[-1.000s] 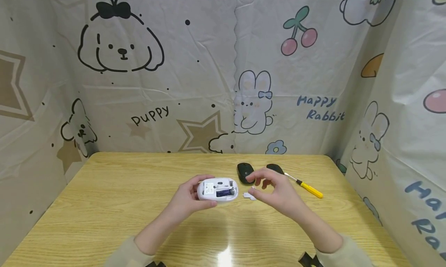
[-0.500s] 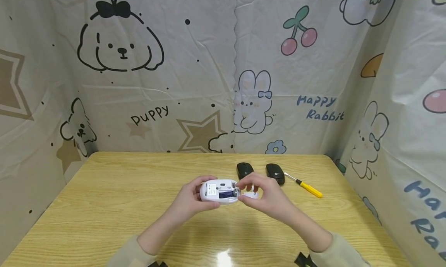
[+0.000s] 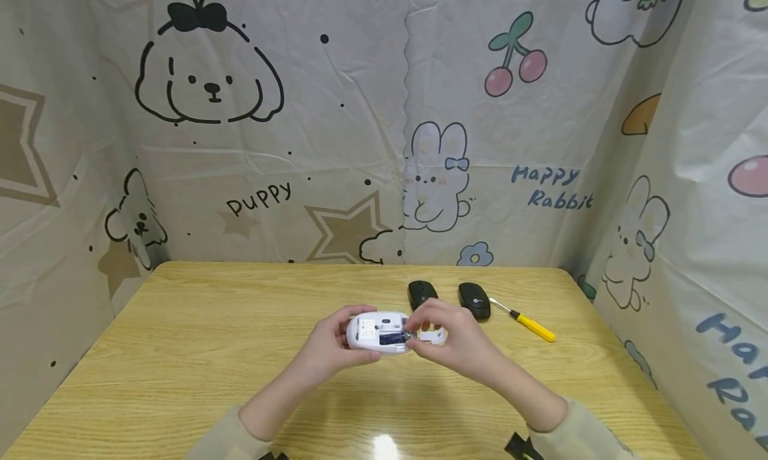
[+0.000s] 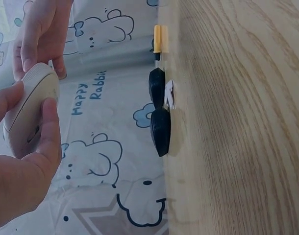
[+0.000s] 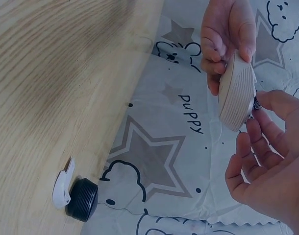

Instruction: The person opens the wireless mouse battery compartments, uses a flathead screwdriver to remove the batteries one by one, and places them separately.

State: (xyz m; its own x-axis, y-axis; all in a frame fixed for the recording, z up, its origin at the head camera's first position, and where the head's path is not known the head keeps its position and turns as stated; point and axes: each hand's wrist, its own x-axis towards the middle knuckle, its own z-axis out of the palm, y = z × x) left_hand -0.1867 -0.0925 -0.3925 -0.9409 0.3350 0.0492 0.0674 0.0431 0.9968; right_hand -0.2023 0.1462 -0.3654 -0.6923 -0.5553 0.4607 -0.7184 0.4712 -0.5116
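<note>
My left hand (image 3: pixel 329 340) grips a white computer mouse (image 3: pixel 367 328) by its left end, underside up, above the table. The mouse's battery slot is uncovered, and a dark blue battery (image 3: pixel 393 339) lies in it. At the slot's right end the thumb and fingers of my right hand (image 3: pixel 457 335) pinch the battery's end. The right wrist view shows a small dark, metallic-looking end (image 5: pixel 258 103) between thumb and fingers, its detail blurred. Beyond the right fingers, the white battery cover (image 3: pixel 433 337) lies on the table, partly hidden in the head view.
Two black mice, one (image 3: pixel 423 292) behind my right hand and another (image 3: pixel 475 301) to its right, rest on the wooden table (image 3: pixel 240 313). A yellow-handled screwdriver (image 3: pixel 534 327) lies farther right. Patterned cloth (image 3: pixel 336 113) hangs around the back and sides.
My right hand has moved left and down from beside the mouse to the battery's end. The white mouse has shifted slightly right in my left hand, which keeps its grip.
</note>
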